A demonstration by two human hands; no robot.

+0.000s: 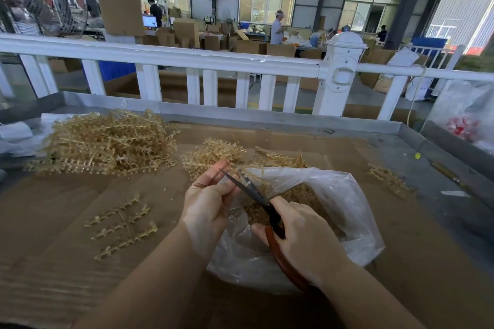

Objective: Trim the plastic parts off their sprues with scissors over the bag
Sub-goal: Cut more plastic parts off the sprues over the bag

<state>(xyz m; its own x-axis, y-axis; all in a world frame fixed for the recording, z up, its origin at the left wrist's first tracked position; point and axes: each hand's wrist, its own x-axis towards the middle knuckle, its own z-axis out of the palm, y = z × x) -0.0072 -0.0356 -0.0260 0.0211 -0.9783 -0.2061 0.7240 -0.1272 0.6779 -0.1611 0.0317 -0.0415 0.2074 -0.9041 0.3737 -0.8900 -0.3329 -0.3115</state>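
1. Both hands are up over the clear plastic bag (334,195), and that placement looks deliberate: anything snipped free should drop straight into its open mouth.
2. The left hand (207,195) has its fingers curled in, pinching a thin sprue strip (247,176) at the bag's upper-left edge. The strip is pale and blurred, so how much is left on it I can't tell.
3. The right hand (302,240) grips the reddish handles of the scissors (251,189), fingers wrapped round them. The dark blades stand slightly apart and point up-left toward the strip, right where the left fingers offer it.
4. Inside the bag lies a heap of cut parts (291,203), so a good share of trimming appears done already.
5. Plenty remains, though: a big untrimmed pile (107,141) sits at the far left of the table (401,248), within reach of the feeding hand, and a smaller clump (213,153) lies just beyond the bag.
6. One flat sprue tree (123,224) lies alone on the near left, parts attached; likely next in line.
7. A few stray pieces (387,179) rest to the right, well apart from the bag.
8. My read: mid-cut, with the next squeeze needing the blades close against the part.
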